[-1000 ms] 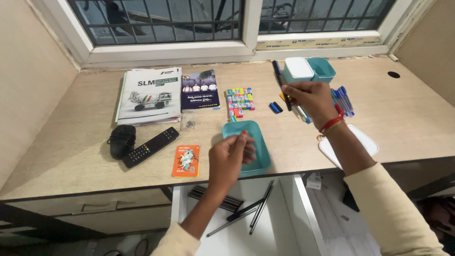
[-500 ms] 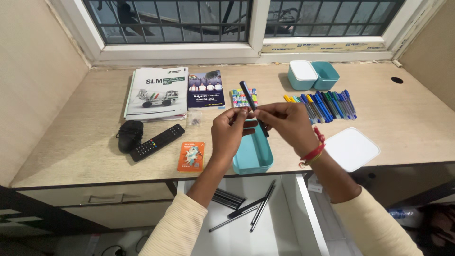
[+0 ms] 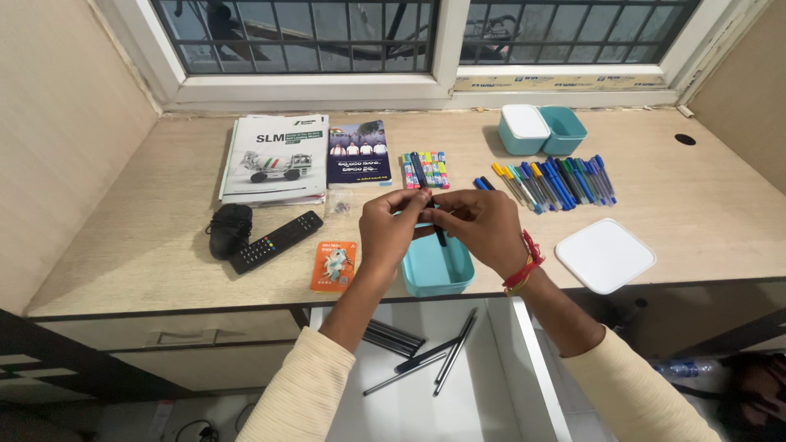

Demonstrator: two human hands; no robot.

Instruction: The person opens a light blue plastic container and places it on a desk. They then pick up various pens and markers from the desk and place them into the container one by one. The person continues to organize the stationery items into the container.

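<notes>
Looked down on a broad wooden desk (image 3: 696,196) under a barred window, with an open white drawer (image 3: 491,393) below its front edge and a few dark pens loose inside. Found at the back left a white booklet (image 3: 274,160) and beside it a dark blue booklet (image 3: 359,153). Noted a white lid (image 3: 605,254) lying flat at the right front, well apart from a pair of teal boxes (image 3: 542,128) near the window. Saw an open teal tray (image 3: 438,274) at the front edge, just above the drawer. Counted a row of pens (image 3: 557,182) laid side by side, mostly blue, and a short row of coloured markers (image 3: 424,169). Marked a remote (image 3: 276,241), a black mouse (image 3: 228,230) and an orange card (image 3: 333,266) to the left.

Met above the tray: left hand (image 3: 391,225) and right hand (image 3: 479,225), fingertips of both pinched shut on a black pen (image 3: 440,236), held nearly upright with its lower end pointing into the tray. Could not tell whether the tip touched the tray floor.

Judged the pen light, stiff and smooth-skinned, so likely to slip or roll from a loose pinch; best gripped at mid-barrel between thumb and two fingers, not at the ends.
</notes>
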